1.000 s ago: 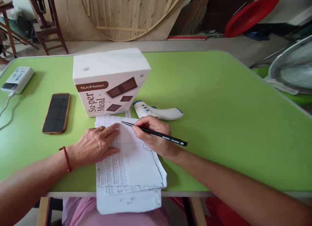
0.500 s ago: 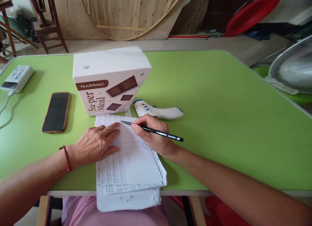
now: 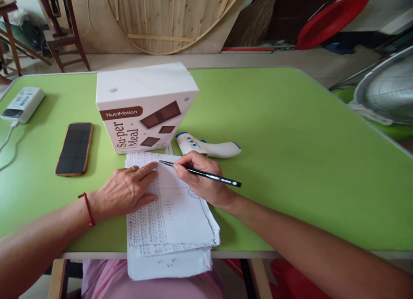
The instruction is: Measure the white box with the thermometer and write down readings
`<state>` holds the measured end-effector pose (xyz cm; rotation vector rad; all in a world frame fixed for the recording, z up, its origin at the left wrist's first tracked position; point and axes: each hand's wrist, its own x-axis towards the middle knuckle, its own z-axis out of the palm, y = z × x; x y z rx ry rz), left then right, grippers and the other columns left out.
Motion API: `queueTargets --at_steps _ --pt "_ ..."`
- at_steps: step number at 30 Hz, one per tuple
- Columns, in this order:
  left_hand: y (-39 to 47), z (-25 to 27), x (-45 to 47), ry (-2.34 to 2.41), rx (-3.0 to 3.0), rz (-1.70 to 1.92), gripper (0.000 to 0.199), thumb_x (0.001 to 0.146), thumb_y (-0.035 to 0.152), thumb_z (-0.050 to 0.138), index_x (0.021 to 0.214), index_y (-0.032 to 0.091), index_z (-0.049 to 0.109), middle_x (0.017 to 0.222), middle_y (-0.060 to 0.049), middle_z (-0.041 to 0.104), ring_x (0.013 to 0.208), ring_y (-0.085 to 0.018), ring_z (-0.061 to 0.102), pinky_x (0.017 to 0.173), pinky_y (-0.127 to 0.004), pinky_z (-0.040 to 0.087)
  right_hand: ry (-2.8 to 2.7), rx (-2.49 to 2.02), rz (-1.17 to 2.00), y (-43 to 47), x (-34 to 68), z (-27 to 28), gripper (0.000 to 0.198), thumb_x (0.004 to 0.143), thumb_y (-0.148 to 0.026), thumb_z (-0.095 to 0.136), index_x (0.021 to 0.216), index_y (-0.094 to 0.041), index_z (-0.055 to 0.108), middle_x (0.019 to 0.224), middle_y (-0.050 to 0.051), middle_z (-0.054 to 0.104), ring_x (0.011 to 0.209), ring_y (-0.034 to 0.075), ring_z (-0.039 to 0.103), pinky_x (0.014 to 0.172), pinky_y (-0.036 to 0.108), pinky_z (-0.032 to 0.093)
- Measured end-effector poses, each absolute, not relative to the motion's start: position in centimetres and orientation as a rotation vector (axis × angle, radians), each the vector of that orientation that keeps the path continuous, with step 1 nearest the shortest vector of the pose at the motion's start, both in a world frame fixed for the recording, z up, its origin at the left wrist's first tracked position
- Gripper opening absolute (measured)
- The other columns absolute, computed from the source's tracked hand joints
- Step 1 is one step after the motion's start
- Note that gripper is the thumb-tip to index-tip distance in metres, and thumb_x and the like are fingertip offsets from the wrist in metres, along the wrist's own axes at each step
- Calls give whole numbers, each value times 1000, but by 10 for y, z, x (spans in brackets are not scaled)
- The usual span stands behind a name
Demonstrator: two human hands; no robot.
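A stack of paper sheets lies at the table's front edge, its lower end jutting past that edge. Dense handwriting fills the left part of the top sheet; the right part is mostly blank, with a small round mark. My left hand rests flat on the written part, fingers stretched out. In my right hand is a black pen, pinched between thumb and fingers. Its tip points left, close to my left index fingertip; whether it touches the paper I cannot tell. Behind my right hand lies a white and blue infrared thermometer.
A white NutriMotion box stands just behind the papers. To the left are a phone in a brown case and a white power bank with a cable. All rest on the green table. A metal basin is beyond its right edge.
Both hands, the pen and the papers keep almost the same places. The whole view has shifted very slightly.
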<state>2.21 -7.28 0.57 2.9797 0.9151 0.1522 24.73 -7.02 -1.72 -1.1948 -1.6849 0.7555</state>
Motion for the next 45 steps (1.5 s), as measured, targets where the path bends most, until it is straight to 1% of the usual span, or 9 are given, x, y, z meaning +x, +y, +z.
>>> queueTargets --at_steps 5,12,15,20,25,31,36,40,45 --pt "-73 6 22 911 2981 162 45 100 45 50 125 9 58 144 -19 54 86 -26 71 68 -39 61 -1681 -1171 737 -70 248 -18 24 85 -39 63 70 -22 56 56 -4 57 46 10 48 44 23 42" --pt "-73 7 23 929 2994 111 45 99 45 50 125 10 58 144 -19 54 82 -24 71 69 -37 60 -1666 -1201 723 -70 247 -16 24 85 -40 64 71 -23 54 55 -4 57 45 10 48 44 23 42" --pt "-73 7 23 932 3000 115 45 100 45 48 125 10 59 143 -19 54 81 -24 70 68 -37 60 -1674 -1197 732 -70 247 -16 23 85 -37 64 70 -23 54 55 -4 57 45 10 49 44 23 42" --pt "-73 6 23 932 3011 133 45 99 46 51 125 10 59 144 -17 55 80 -23 70 67 -37 60 -1685 -1205 714 -70 248 -16 19 82 -30 62 67 -23 54 54 -4 58 46 9 48 44 22 42" --pt "-73 6 23 928 2990 129 46 98 45 54 125 9 59 145 -16 54 83 -26 71 66 -40 61 -1685 -1201 701 -70 248 -17 18 83 -30 62 68 -23 54 55 -4 59 47 10 49 45 22 43" --pt "-72 6 22 908 2998 169 45 98 44 53 124 8 58 144 -17 55 84 -26 71 66 -40 61 -1674 -1208 722 -70 249 -17 20 83 -31 63 68 -23 53 55 -4 58 47 10 49 45 23 43" --pt "-72 5 21 902 2994 188 46 98 45 52 124 7 59 144 -16 54 84 -26 71 66 -42 62 -1659 -1186 706 -70 249 -18 17 84 -30 62 70 -23 54 56 -5 59 47 10 51 45 22 43" --pt "-72 5 22 907 2986 158 47 99 45 50 125 7 59 145 -17 54 84 -26 71 67 -42 62 -1694 -1189 691 -70 249 -17 20 85 -32 62 70 -23 53 56 -4 59 47 10 51 46 22 44" --pt "-72 6 22 916 2985 147 45 100 45 49 125 8 59 145 -17 54 85 -26 70 69 -42 62 -1692 -1201 687 -69 249 -17 25 86 -36 61 68 -23 51 54 -4 56 45 10 48 44 22 41"
